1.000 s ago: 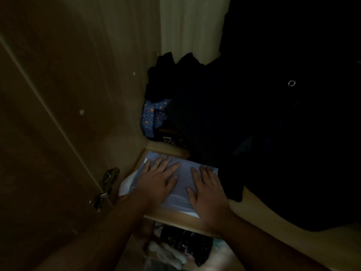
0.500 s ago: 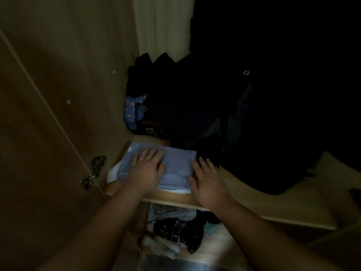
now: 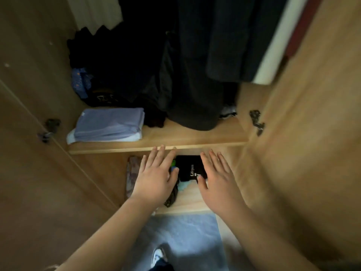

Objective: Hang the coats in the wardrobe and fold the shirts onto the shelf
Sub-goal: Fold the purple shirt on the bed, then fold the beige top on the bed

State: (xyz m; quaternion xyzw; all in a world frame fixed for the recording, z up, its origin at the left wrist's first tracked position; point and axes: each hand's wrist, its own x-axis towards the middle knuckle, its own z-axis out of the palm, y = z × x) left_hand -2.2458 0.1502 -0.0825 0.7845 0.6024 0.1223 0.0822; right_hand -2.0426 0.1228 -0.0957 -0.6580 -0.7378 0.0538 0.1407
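A folded lilac shirt (image 3: 109, 124) lies on a white folded garment at the left end of the wooden shelf (image 3: 195, 140). Dark coats (image 3: 195, 65) hang above the shelf and reach down to it. My left hand (image 3: 156, 177) and my right hand (image 3: 216, 177) hover side by side in front of the shelf's edge, fingers straight and spread, holding nothing. Both are clear of the shirt, lower and to its right.
Wardrobe doors (image 3: 39, 153) stand open on both sides, hinges (image 3: 256, 122) showing. A dark pile with a blue patterned cloth (image 3: 80, 83) fills the back left corner. A lower shelf holds a black garment (image 3: 191, 169) and other clothes. Blue floor (image 3: 175, 237) lies below.
Both hands have lifted off the folded shirt and drawn back toward me, in front of the shelf edge. The view has pulled back and brightened, and the shirt stays on the shelf.
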